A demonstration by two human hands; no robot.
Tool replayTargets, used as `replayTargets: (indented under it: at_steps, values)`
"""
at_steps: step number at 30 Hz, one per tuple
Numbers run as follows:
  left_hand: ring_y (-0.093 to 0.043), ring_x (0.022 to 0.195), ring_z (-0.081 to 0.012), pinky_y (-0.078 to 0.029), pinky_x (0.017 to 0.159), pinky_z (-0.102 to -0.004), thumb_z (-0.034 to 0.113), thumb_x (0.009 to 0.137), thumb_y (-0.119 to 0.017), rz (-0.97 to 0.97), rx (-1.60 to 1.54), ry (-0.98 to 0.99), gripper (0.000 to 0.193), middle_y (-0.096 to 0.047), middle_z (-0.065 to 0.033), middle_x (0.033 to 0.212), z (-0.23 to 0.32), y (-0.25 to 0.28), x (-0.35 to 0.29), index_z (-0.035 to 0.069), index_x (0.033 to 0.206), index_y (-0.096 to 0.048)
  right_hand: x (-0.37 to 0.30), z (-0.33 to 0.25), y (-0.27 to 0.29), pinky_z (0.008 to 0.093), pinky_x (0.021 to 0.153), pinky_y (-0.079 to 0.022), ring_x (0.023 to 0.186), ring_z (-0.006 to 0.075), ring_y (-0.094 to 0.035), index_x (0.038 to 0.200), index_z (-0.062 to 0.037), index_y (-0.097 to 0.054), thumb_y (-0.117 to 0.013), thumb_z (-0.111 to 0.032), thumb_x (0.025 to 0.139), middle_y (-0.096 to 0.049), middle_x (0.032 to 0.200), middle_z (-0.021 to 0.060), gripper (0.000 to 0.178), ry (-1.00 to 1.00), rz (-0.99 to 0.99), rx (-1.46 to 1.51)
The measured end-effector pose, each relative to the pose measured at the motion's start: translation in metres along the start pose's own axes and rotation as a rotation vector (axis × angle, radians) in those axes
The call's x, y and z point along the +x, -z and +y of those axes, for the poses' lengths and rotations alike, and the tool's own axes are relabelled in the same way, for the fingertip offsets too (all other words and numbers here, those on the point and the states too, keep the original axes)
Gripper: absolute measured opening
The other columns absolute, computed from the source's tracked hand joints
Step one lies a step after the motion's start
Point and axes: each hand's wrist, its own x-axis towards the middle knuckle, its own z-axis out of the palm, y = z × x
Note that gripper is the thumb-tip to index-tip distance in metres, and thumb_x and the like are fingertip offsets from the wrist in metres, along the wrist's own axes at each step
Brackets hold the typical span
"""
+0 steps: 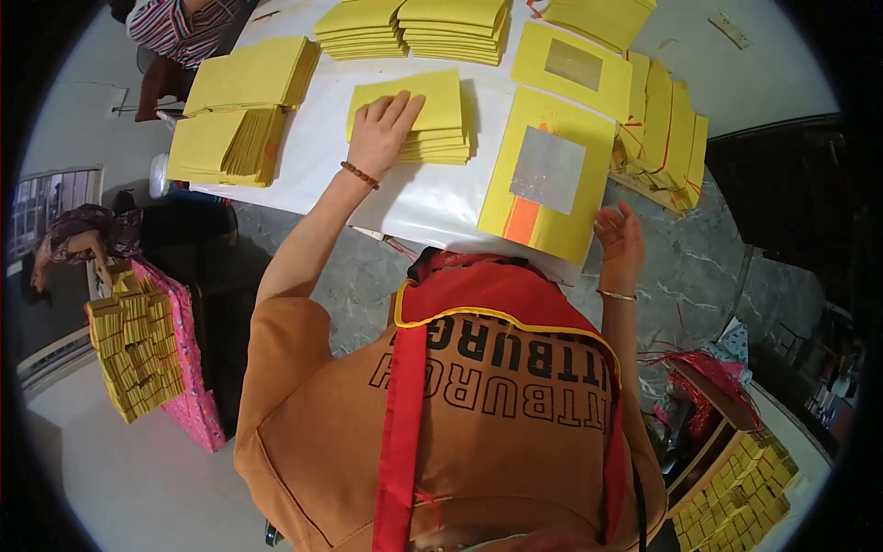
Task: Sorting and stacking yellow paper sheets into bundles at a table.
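Yellow paper bundles (pixel 138 336) crowd a pink floral cloth (pixel 190 327) at far left, and yellow paper stacks (pixel 202 147) line the white-covered table (pixel 322 147). Mid-table, the worker's left hand (pixel 380 129) lies across a smaller yellow stack (pixel 441 112); from here I cannot tell whether it grips. Rightward rests a yellow sheet (pixel 563 228) bearing a silver square (pixel 549 170). Near its edge, the right hand (pixel 622 241) hangs released, fingers loosely curled.

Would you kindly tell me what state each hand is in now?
Left hand: on the yellow paper stack; whether it grips cannot be told.
Right hand: open, seemingly empty, beside the nearer yellow paper with a silver square.
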Motion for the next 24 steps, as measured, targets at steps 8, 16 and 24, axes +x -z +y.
replayTargets:
  at_steps: [8, 16, 24]
  values:
    - [-0.039, 0.117, -0.0291, -0.032, 0.095, -0.0419, 0.006, 0.071, -0.056, -0.325, -0.136, 0.083, 0.065, -0.035, -0.0107, 0.137, 0.008, -0.029, -0.030, 0.011, 0.134, -0.037, -0.005, 0.005, -0.013, 0.0301, 0.085, -0.045, 0.094, 0.0148, -0.058, 0.114, -0.0037, -0.055, -0.048, -0.016, 0.093, -0.063, 0.099, 0.0065, 0.025, 0.183, -0.028, -0.323]
    - [-0.034, 0.121, -0.0304, -0.029, 0.098, -0.0442, 0.011, 0.069, -0.061, -0.355, -0.053, 0.028, 0.075, -0.031, -0.0126, 0.140, 0.006, -0.019, -0.026, 0.012, 0.137, -0.029, -0.006, -0.002, -0.021, 0.0343, 0.085, -0.039, 0.098, 0.0219, -0.058, 0.101, -0.0072, -0.062, -0.060, -0.013, 0.082, -0.063, 0.100, 0.0078, 0.020, 0.646, -0.209, -0.989]
    - [-0.036, 0.120, -0.0320, -0.032, 0.096, -0.0449, 0.014, 0.065, -0.066, -0.386, -0.309, 0.005, 0.078, -0.036, -0.0143, 0.135, 0.029, 0.030, 0.011, 0.011, 0.135, -0.032, -0.003, 0.003, -0.019, 0.0363, 0.087, -0.035, 0.104, 0.0230, -0.055, 0.096, -0.0115, -0.063, -0.062, -0.015, 0.077, -0.063, 0.101, 0.0040, 0.019, 0.758, -0.273, -1.183]
